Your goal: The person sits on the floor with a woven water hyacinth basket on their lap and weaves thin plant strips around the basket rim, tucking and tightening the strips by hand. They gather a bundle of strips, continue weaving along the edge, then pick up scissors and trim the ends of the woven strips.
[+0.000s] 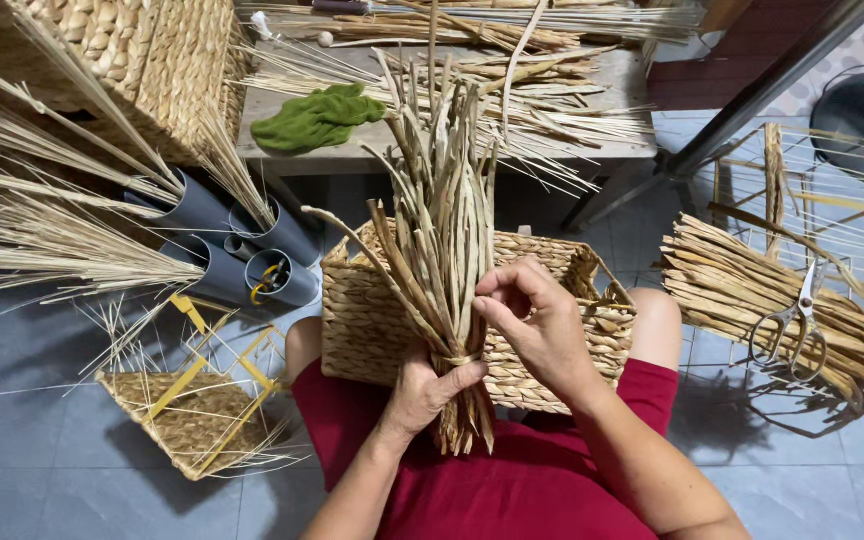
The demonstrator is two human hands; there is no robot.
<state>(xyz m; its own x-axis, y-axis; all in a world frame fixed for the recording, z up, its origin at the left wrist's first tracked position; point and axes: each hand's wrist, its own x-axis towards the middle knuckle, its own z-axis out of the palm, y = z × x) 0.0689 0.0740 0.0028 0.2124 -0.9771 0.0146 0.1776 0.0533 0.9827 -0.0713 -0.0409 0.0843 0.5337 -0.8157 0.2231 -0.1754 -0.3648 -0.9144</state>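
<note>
Head view, looking down at the lap. A tied bundle of flat, dried tan reed strips [444, 250] stood upright at centre frame, over the person's red-clothed lap and in front of a rectangular woven straw basket [572, 310] resting on the knees. The left hand [427, 390] was closed around the bundle at its binding, low on the stalks; the right hand [532, 315] pinched a single strip between thumb and fingertips at the bundle's 3 o'clock edge. Judged from this grip, the step would go best with the left fist kept firm at the tie so the other stalks did not slide, and the chosen strip drawn straight along its length rather than bent sideways, since such dry fibre looks apt to split.

At 9 o'clock, grey plastic tubes [242, 250] held sheaves of pale straw. At 7 o'clock, a half-woven basket on a yellow wire frame [197, 410] lay on the tiled floor. At 11 o'clock, a green cloth [317, 118] sat on a low table [372, 155]. At 3 o'clock, metal scissors [797, 320] rested on a stacked pile of reed strips [742, 285]. No package, label or sign was visible.
</note>
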